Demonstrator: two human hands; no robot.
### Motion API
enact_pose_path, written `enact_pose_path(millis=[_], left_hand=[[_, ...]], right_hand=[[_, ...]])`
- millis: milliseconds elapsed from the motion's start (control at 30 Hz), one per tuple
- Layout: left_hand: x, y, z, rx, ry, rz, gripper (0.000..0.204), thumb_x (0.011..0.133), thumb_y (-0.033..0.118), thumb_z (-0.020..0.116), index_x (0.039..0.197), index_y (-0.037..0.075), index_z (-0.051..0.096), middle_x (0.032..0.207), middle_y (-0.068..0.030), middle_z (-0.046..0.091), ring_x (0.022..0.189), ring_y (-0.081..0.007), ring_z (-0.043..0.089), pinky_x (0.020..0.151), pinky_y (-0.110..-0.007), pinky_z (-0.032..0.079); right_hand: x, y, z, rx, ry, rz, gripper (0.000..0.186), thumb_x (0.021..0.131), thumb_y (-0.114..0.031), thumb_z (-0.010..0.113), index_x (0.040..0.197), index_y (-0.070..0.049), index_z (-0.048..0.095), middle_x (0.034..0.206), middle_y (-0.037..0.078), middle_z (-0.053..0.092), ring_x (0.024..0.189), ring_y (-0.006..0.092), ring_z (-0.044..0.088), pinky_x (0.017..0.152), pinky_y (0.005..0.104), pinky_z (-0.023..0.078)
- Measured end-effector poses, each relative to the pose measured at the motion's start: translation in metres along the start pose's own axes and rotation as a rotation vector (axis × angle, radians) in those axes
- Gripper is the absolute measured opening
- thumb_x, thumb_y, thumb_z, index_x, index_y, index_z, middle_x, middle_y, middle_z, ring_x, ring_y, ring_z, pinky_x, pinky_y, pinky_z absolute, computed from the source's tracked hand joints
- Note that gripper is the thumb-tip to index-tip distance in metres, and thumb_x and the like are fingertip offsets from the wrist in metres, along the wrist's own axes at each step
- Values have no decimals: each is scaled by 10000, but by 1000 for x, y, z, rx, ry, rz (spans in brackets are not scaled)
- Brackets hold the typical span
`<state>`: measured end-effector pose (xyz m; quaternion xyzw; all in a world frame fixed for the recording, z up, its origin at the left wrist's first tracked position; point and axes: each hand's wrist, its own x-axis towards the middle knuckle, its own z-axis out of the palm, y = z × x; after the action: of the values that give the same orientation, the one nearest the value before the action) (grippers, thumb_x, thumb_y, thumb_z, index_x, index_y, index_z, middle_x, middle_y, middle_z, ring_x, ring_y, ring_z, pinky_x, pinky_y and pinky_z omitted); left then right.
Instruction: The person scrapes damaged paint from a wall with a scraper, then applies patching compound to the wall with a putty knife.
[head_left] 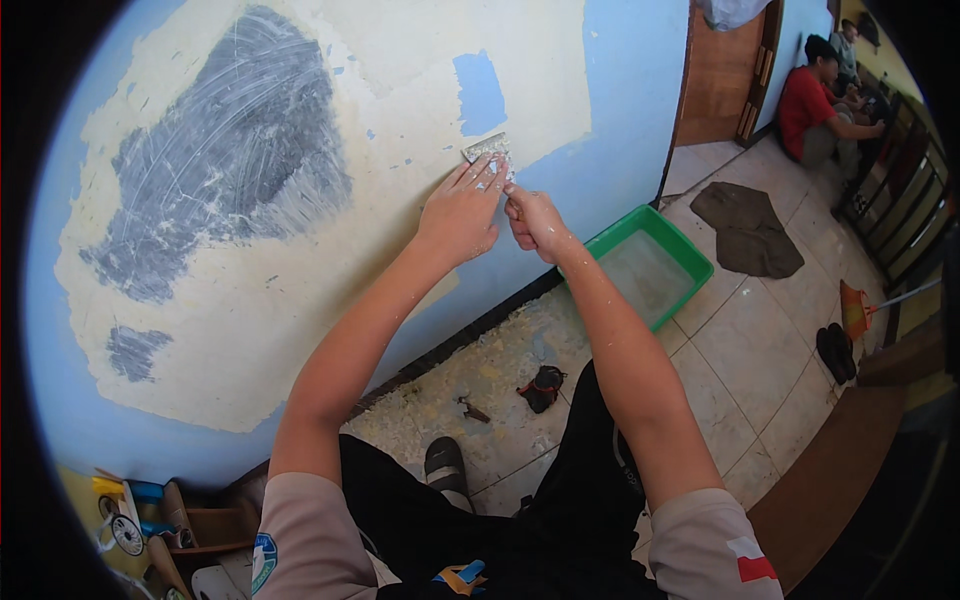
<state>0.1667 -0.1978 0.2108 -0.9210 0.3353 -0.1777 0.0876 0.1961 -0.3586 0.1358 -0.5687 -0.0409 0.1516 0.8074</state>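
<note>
A metal scraper (pixel 484 145) lies against the wall (pixel 390 220) at the edge of cream paint, just below a small blue patch. My right hand (pixel 535 222) is closed round the scraper's handle. My left hand (pixel 460 215) rests on the back of the blade with its fingers stretched out and pressed down. Flakes speckle both hands. A large grey scraped area (pixel 235 150) marks the wall to the left.
A green basin of cloudy water (pixel 648 322), a dark tool (pixel 472 410) and paint debris are on the floor. A brown cloth (pixel 745 225), shoes (pixel 835 355) and an orange dustpan (pixel 855 308) lie right. Two people (pixel 810 115) sit near a railing. Wooden clutter (pixel 210 525) stands lower left.
</note>
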Motion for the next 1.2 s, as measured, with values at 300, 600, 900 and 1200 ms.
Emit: enact_pose_path(millis=[300,600,900,1200], left_hand=[[1,-6,-3,-54,14,0,844,783,127,704,1541,-10,360,1603,-155,391,1504,-249,340,1248,-402,282],[-5,-7,10,-116,113,-19,835,763,97,688,1532,-6,380,1589,-153,413,1500,-258,347,1237,-393,305],[-4,-15,1,-146,122,-38,853,771,159,697,1554,42,379,1606,-124,398,1496,-272,355,1209,-387,350],[-7,-14,-8,-245,47,-120,861,754,130,713,1546,38,390,1625,-91,372,1513,-229,327,1202,-359,363]], right_hand=[[2,-15,-2,-16,-48,57,532,1017,-537,527,669,-153,406,499,-56,285,382,100,217,391,296,165],[5,3,3,37,-51,12,531,1013,-542,531,670,-158,405,494,-60,274,379,92,208,382,291,162],[9,0,10,130,-72,72,524,1010,-545,532,669,-171,394,500,-62,268,379,91,194,377,286,155],[9,-5,16,61,-45,23,525,1011,-536,528,668,-167,382,506,-63,253,394,94,198,384,287,149]])
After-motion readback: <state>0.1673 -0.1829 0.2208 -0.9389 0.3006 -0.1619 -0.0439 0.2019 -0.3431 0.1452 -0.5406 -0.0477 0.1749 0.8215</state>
